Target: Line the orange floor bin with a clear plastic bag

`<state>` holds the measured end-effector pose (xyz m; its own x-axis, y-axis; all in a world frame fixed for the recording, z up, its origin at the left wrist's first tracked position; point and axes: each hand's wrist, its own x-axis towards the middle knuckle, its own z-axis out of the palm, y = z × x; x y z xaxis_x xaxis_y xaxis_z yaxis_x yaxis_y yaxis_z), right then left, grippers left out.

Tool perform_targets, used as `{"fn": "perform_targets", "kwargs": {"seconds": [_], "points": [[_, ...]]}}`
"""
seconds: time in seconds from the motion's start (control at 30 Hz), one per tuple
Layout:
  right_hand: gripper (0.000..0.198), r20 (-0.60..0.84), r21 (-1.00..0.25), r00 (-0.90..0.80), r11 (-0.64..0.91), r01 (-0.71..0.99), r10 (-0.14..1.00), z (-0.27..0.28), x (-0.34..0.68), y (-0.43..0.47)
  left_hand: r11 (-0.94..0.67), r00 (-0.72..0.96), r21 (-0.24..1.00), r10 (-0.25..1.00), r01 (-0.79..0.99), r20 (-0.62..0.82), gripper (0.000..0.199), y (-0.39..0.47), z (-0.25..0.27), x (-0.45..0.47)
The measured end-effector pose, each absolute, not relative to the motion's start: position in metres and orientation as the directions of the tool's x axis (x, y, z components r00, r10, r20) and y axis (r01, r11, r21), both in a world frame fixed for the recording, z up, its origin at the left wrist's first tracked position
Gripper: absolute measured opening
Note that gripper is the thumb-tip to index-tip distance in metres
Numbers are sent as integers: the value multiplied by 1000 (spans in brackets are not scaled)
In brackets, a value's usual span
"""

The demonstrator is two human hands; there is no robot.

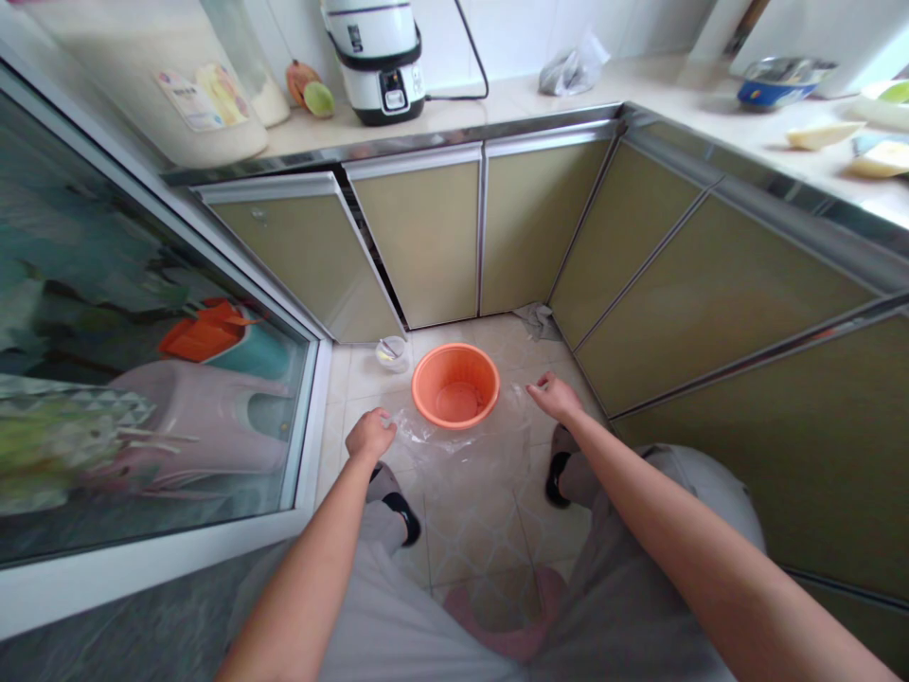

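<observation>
Floor items, qty: 1 orange plastic basin (454, 377), 1 sheet or bag of clear plastic film (430, 443), 1 small clear plastic tub (392, 353) w/ a utensil in it, 1 grey rag (538, 320). Basin pos.: upright on floor tiles (465, 540), btwn the two hands and just fwd of them; film spans hand to hand along the basin's near side. Whether film also runs under the basin: cannot tell. Tub: near basin, on its L. Rag: at the cabinet corner, beyond basin to the R.

Hands, qty 2. L hand (370, 436): thumb and index pinched on film edge, other fingers curled in, back of hand up. R hand (554, 398): fingertips pinched on opp. film edge, knuckles up. Both arms reach fwd and down, approx. straight; forearms enter from the lower L and lower R and converge toward the basin. Legs apart, 1 shoe visible per side, L shoe (394, 502) and R shoe (559, 464), both nearer the body than the basin.

Surroundings: back cabinet doors, qty 3, dark gap btwn L and mid door (418, 237). Countertop (454, 116) above: 1 white electric cooker (383, 71), 1 tied-looking plastic bag (572, 71), 1 steel bowl w/ blue outside (781, 83)
</observation>
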<state>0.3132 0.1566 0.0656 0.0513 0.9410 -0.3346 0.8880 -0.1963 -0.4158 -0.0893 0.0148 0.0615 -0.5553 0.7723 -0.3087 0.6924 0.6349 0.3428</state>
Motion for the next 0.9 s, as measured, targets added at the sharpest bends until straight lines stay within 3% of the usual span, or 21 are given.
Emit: {"fn": "perform_targets", "kwargs": {"seconds": [0.07, 0.13, 0.2, 0.27, 0.37, 0.5, 0.57, 0.6, 0.7, 0.77, 0.9], "points": [[33, -294, -507, 38, -190, 841, 955, 81, 313, 160, 628, -579, 390, 776, 674, -249, 22, 19, 84, -89], [42, -272, -675, -73, -136, 725, 960, 100, 308, 161, 542, -551, 554, 817, 632, -170, 39, 26, 110, -87], [53, -264, -865, -262, -107, 490, 928, 125, 301, 155, 377, -490, 772, 866, 512, -99, 56, 29, 142, -82], [61, -231, -967, -454, -150, 208, 860, 157, 294, 142, 224, -409, 929, 908, 294, -90, 65, 24, 184, -71], [70, -84, -979, -638, -184, -92, 765, 220, 291, 113, 102, -233, 994, 968, 25, -94, 69, -7, 259, -45], [77, 197, -944, -732, -75, -320, 652, 298, 284, 85, 0, -43, 996, 999, -89, -4, 76, -35, 337, -12], [80, 227, -939, -786, -85, -333, 575, 310, 268, 94, 35, 26, 993, 999, -109, -32, 80, -13, 343, -10], [80, 171, -948, -821, -136, -287, 544, 307, 255, 105, 103, 44, 989, 994, -102, -99, 82, 8, 336, -14], [76, -221, -927, -776, -375, -21, 591, 269, 216, 147, 390, -86, 918, 915, -63, -395, 78, 84, 286, -36], [73, -374, -882, -726, -464, 86, 577, 238, 199, 170, 534, -138, 846, 836, -15, -530, 76, 122, 247, -50], [75, -395, -865, -748, -490, 107, 534, 211, 196, 185, 485, -84, 874, 871, -16, -484, 78, 144, 208, -64]]}}
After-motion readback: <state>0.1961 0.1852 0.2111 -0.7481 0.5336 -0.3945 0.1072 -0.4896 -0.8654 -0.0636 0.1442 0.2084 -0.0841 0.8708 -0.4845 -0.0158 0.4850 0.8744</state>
